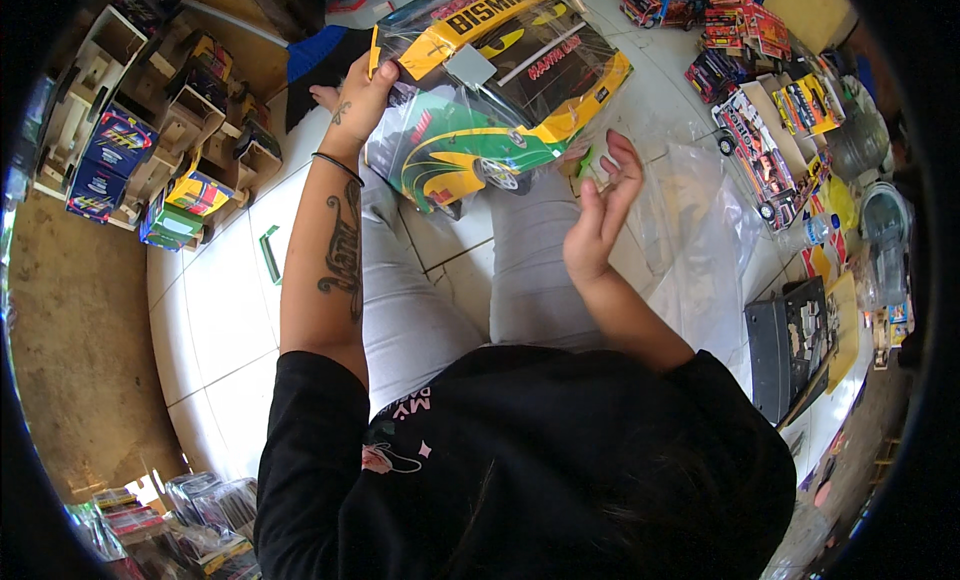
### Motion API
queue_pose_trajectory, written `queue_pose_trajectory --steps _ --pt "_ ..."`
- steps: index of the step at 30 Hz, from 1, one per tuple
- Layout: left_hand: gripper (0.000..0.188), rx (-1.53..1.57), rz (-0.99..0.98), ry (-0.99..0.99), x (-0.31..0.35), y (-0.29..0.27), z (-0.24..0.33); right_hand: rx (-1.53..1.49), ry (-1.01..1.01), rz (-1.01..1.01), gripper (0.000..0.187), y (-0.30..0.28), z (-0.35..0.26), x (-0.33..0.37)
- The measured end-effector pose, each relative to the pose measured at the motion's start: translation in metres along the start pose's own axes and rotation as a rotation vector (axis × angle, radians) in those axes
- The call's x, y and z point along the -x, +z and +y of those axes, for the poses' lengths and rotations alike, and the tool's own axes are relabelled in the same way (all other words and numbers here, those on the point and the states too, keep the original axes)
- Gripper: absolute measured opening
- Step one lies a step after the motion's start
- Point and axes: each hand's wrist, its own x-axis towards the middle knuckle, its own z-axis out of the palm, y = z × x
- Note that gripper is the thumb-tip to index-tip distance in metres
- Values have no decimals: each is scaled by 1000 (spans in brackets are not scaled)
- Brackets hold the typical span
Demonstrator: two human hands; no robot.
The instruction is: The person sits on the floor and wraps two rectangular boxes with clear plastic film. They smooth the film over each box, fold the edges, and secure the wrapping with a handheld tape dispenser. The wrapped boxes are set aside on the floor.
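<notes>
A large green and yellow toy bus [455,145] with a dark windscreen sits tilted above my lap, wrapped in clear plastic. My left hand [366,95] grips its upper left corner, the thumb pressed on the yellow edge. Just off the lower right end of the toy, my right hand [607,202] is open, fingers apart and curved upward, holding nothing. A small bright green piece [586,162] shows between that hand and the toy; its kind is unclear. Part of the toy's underside is hidden from view.
Clear plastic sheeting [700,220] lies on white floor tiles at my right. Beyond it are several toy vehicles [752,150] and a dark open case [785,350]. Wooden toy truck bodies [195,110] are stacked at the left. A green frame [270,255] lies near my left forearm.
</notes>
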Motion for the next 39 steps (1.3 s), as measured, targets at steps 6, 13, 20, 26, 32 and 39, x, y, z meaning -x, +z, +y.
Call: queue_pose_trajectory --steps 6,13,20,26,32,39 --pt "80 -15 -72 -29 5 -3 1 120 -137 -302 76 28 1 12" --pt "80 -120 -63 -81 4 -8 -3 519 -133 -499 70 17 -15 -5" --pt "80 -21 -42 31 1 -2 0 115 -142 -159 82 0 -7 3" --pt "78 -101 -92 -54 5 -4 4 147 -157 -425 87 17 -8 9" --pt "76 -59 -27 -20 6 -4 6 93 -66 -552 67 0 -9 -18" --pt "76 -20 -35 -1 -1 -2 6 -135 -137 -191 64 -13 9 -11"
